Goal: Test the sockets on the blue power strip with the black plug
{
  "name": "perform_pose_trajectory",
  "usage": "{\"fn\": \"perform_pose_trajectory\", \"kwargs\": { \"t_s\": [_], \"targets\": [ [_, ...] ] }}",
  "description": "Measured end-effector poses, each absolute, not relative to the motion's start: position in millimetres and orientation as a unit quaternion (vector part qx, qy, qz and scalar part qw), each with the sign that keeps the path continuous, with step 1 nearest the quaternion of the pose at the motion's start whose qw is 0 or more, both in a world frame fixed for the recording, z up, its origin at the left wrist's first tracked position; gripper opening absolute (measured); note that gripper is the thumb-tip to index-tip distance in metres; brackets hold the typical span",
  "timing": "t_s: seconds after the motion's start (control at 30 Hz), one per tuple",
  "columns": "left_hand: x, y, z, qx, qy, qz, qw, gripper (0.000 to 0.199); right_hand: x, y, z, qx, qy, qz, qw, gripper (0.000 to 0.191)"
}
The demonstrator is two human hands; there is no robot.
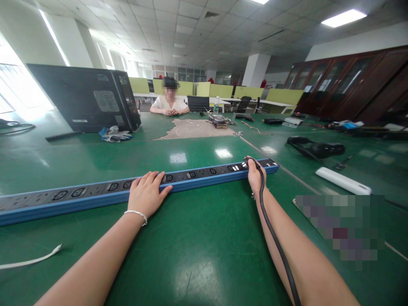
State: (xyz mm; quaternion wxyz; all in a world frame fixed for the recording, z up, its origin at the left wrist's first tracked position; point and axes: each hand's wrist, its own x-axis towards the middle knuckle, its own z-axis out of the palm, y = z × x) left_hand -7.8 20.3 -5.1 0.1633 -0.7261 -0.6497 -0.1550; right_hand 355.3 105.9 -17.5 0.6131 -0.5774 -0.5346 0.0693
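Observation:
A long blue power strip (197, 182) with a row of black sockets lies across the green table, its left end out of view. My left hand (148, 191) rests over its middle, fingers reaching across the top to the far edge and thumb along the near side. Near the strip's right end, my right hand (254, 172) is closed round a black plug (246, 160), mostly hidden by the fingers. Whether the plug sits in a socket I cannot tell. From it a black power cord (270, 225) runs back along my right forearm.
A black cabinet (86, 100) and gloves (114, 134) stand at the far left. Across the table (197, 238) sits a person (169, 104). A white bar-shaped device (343, 180), a black bag-like object (315, 148) and a blurred-out item (344, 229) lie right. A white strap (32, 264) lies near left.

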Motion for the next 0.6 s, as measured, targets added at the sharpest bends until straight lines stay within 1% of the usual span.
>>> {"fn": "perform_pose_trajectory", "kwargs": {
  "t_s": [0.17,0.23,0.33,0.43,0.5,0.6],
  "targets": [
    [-7,20,-4,-0.725,-0.652,-0.156,0.156,0.054,360,111,-22,-0.576,-0.555,0.089,0.594,0.05],
    [-7,20,-4,-0.725,-0.652,-0.158,0.155,0.054,359,113,-22,-0.569,-0.55,0.106,0.601,0.048],
    [-7,20,-4,-0.725,-0.651,-0.161,0.156,0.054,364,119,-23,-0.537,-0.502,0.137,0.664,0.048],
    [-7,20,-4,-0.725,-0.652,-0.161,0.155,0.054,378,123,-26,-0.516,-0.454,0.13,0.715,0.046],
    [-7,20,-3,-0.725,-0.653,-0.16,0.153,0.054,388,124,-28,-0.532,-0.453,0.107,0.708,0.045],
    [-7,20,-3,-0.725,-0.654,-0.158,0.15,0.054,397,123,-30,-0.565,-0.486,0.085,0.661,0.047]
  ]
}}
